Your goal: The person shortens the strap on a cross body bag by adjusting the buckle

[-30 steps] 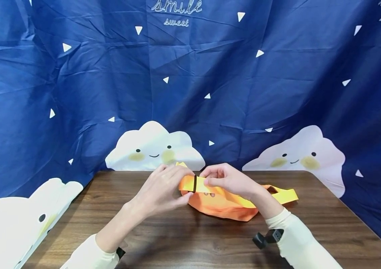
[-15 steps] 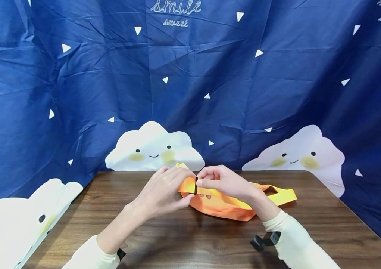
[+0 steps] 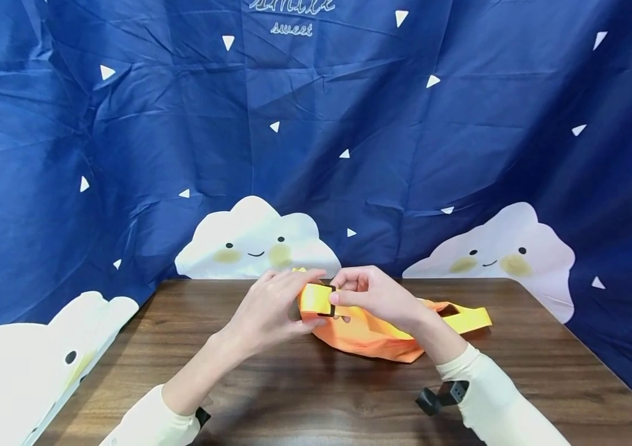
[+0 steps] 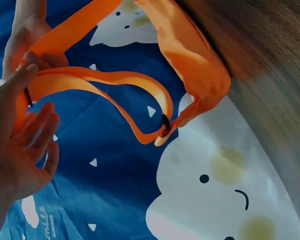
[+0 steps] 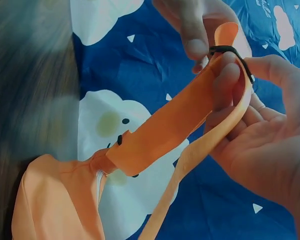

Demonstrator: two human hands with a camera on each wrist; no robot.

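Note:
An orange bag [image 3: 374,344] with a wide yellow-orange strap [image 3: 314,300] lies on the table. A black strap slider [image 5: 224,49] is threaded on the raised part of the strap. My left hand [image 3: 265,316] holds the strap at the slider, index finger above and thumb below. From the other side my right hand [image 3: 379,297] pinches the slider, thumb on its near face; in the right wrist view its fingertips reach inside the strap's fold. A short loop of strap stands out past the slider. Another black fitting [image 4: 165,122] shows where the strap meets the bag.
The brown wooden table [image 3: 293,396] extends in front of the bag and to both sides. Behind it hangs a blue curtain [image 3: 316,167] printed with clouds and triangles. A strap end [image 3: 474,319] lies toward the right of the table.
My right hand has shifted slightly left onto the slider. The slider has turned from edge-on to show its frame, and the strap loop beside it bulges more toward me. The bag stays put.

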